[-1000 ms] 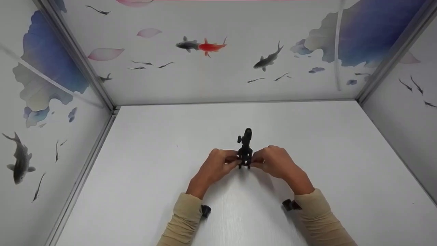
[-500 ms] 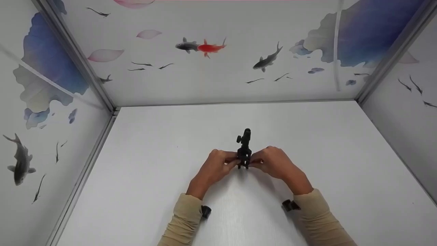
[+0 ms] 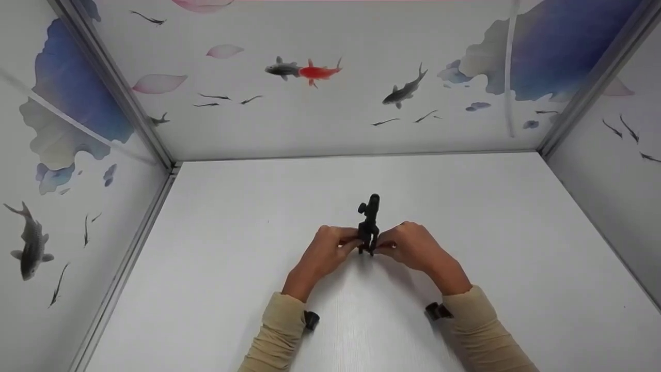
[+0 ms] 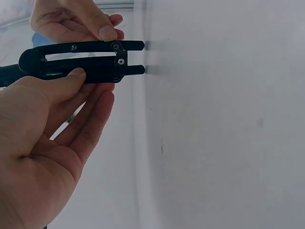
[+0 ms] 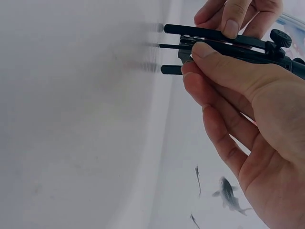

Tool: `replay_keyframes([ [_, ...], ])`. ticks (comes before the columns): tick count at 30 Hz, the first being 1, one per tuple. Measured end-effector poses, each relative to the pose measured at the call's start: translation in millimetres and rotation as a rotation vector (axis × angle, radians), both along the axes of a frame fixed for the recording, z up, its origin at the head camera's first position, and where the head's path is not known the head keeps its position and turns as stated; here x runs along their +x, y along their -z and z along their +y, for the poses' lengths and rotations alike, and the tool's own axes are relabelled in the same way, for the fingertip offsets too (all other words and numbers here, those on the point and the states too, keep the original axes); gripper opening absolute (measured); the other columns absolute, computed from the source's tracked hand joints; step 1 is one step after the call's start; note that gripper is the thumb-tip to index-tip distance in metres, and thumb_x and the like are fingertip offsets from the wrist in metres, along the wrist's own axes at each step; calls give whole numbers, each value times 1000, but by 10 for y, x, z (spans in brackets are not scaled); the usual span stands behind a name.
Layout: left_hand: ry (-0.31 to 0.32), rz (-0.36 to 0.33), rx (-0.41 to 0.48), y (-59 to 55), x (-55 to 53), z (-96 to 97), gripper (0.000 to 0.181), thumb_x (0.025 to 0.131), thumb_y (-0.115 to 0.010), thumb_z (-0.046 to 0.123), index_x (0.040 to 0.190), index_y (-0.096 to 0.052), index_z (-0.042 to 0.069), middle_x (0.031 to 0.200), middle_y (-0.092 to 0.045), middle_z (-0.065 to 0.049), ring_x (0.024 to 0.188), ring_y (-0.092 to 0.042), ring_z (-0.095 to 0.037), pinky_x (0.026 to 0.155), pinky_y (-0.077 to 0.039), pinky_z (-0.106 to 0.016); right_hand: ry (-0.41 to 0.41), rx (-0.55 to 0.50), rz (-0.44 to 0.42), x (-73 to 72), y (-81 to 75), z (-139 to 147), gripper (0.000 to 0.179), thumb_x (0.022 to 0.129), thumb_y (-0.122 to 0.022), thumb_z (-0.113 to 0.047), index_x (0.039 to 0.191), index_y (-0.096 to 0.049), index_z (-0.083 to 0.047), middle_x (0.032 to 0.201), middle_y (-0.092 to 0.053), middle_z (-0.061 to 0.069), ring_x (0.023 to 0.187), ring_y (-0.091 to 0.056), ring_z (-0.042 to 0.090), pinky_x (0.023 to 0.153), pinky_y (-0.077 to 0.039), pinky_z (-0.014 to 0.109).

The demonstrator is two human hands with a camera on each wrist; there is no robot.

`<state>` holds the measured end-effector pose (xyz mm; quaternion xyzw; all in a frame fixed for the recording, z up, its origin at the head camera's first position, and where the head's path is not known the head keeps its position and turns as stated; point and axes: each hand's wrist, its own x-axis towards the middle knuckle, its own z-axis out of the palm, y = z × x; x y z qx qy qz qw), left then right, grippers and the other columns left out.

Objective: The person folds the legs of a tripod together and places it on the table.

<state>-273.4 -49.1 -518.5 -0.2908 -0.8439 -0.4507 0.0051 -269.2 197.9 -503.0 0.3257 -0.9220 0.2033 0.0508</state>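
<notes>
A black mini tripod (image 3: 370,222) stands upright near the middle of the table, between both hands. My left hand (image 3: 326,250) pinches one of its legs between thumb and fingers. From the other side, my right hand (image 3: 415,247) pinches a leg low down. The left wrist view has the tripod's legs (image 4: 90,62) lying nearly parallel, joined by a small riveted brace (image 4: 121,61) near the feet. In the right wrist view, three feet point at the white tabletop, and a ridged knob (image 5: 280,38) sits farther up the body.
The white table (image 3: 217,268) is enclosed by white panels (image 3: 330,124) at the back, left and right, printed with fish and petals. Grey metal frame strips (image 3: 126,93) run along the corners. Small black devices (image 3: 311,320) sit at both beige cuffs.
The tripod has shifted very slightly left and turned a little about its upright axis. Both hands keep their pinch on it, the right hand drifting slightly left with it.
</notes>
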Motion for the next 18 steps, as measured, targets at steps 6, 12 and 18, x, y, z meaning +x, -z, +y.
replay_keyframes([
  [6, -41, 13, -16, 18, 6, 35, 21, 104, -72, 7, 121, -83, 12, 115, -84, -2, 110, -79, -11, 96, -63, -28, -16, -50, -40, 26, 19, -46, 9, 91, -90, -22, 99, -89, -19, 89, -84, -9, 82, -79, 8, 70, -60, 30],
  [12, -65, 26, -19, 17, 17, 67, 26, 102, -71, 0, 124, -81, 8, 115, -84, -8, 109, -81, -16, 95, -64, -29, -43, -76, -29, 27, 47, -86, 9, 90, -90, -23, 97, -88, -18, 86, -84, -9, 81, -79, 8, 69, -61, 30],
  [18, 3, -51, 19, 21, 11, 35, 35, 99, -73, -3, 132, -76, 8, 121, -82, -9, 111, -80, -20, 96, -64, -29, -55, -100, -127, -10, 26, -11, 6, 92, -89, -23, 97, -88, -22, 85, -82, -15, 76, -74, 0, 69, -59, 25],
])
